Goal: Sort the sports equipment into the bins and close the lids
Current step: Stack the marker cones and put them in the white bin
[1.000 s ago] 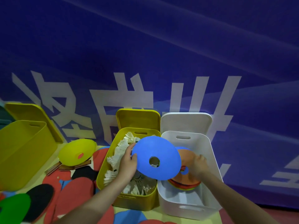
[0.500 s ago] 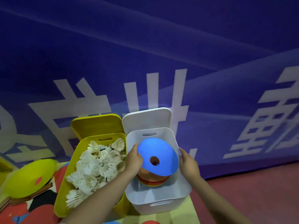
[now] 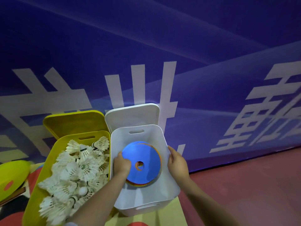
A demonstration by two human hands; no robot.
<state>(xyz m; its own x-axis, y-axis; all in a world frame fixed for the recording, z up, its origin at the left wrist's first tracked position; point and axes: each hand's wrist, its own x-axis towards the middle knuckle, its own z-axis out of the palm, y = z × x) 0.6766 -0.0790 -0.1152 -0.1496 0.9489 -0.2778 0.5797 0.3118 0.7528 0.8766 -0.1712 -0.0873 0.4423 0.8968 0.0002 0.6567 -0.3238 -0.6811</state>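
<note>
Inside the white bin (image 3: 161, 190), left hand (image 3: 121, 165) fingers clamp the blue disc (image 3: 143, 160) atop the stack; right hand (image 3: 177, 163) fingers grip the bin's right rim.

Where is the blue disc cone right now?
In the head view, the blue disc cone lies atop the coloured stack inside the white bin, right of the yellow shuttlecock bin, with the left hand at its edge.

A blue disc (image 3: 143, 162) with a central hole is seen on a stack edged in orange, red and yellow, inside a white bin (image 3: 169, 190) backed by a white lid (image 3: 132, 115). White shuttlecocks (image 3: 76, 175) with dark bands are held in a yellow bin (image 3: 40, 190) with a yellow lid (image 3: 73, 123). White characters are printed on the blue banner (image 3: 146, 46). The floor (image 3: 252, 190) is shown red.
</note>
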